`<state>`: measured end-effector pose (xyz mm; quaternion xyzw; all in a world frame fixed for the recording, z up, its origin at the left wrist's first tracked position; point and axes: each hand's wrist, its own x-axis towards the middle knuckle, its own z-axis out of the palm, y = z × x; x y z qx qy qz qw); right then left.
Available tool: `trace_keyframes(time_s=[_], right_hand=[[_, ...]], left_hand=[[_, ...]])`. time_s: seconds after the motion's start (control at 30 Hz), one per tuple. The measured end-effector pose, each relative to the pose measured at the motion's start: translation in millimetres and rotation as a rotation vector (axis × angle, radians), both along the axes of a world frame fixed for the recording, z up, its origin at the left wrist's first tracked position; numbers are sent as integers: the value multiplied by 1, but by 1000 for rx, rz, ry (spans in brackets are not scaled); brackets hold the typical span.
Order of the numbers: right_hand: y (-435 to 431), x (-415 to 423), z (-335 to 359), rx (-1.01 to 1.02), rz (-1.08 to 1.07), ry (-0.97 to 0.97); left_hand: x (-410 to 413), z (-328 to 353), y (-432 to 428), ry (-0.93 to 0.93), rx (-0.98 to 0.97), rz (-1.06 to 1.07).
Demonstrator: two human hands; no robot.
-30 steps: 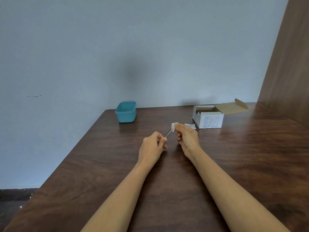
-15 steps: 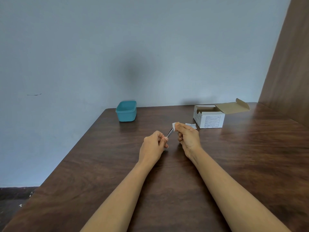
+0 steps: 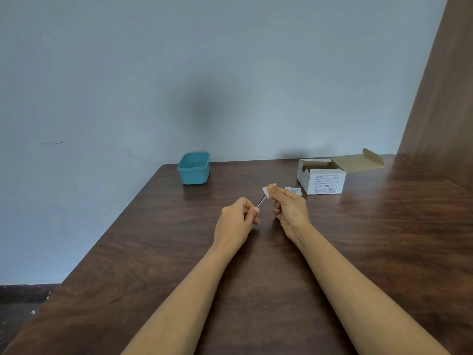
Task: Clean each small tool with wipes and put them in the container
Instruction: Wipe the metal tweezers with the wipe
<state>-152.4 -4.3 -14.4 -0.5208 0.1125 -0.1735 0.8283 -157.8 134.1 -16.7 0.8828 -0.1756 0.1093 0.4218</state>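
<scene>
My left hand (image 3: 236,219) grips a small metal tool (image 3: 261,201) by its lower end, above the middle of the brown table (image 3: 384,239). Its upper tip is wrapped in a small white wipe (image 3: 266,190), which my right hand (image 3: 289,207) pinches between thumb and fingers. A teal plastic container (image 3: 193,168) stands open at the far left of the table, well away from both hands. What lies inside it is hidden.
A white cardboard box (image 3: 323,179) with its flap open sits at the far right. A torn wipe packet (image 3: 293,190) lies on the table just left of it, behind my right hand. A wooden panel (image 3: 442,98) rises at the right.
Both hands stay in almost the same place. The wipe has shifted slightly along the tool's tip.
</scene>
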Motion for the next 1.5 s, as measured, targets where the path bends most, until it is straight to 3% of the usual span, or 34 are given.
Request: trace_keyframes(time_s=[0.7,1.03,1.23,1.5], right_hand=[[3,-2,4,-30,-9,31],[12,-4,-2,-314,-38,9],[18,-1,-7,-584,-46,60],[12,-5,3,-310,-16,67]], left_hand=[[-2,2,-1,-60,41,-30],[1,-1,3,-75,58,11],[-1,1,4,-78,10,13],[-2,-1,-2,-70,-11,-35]])
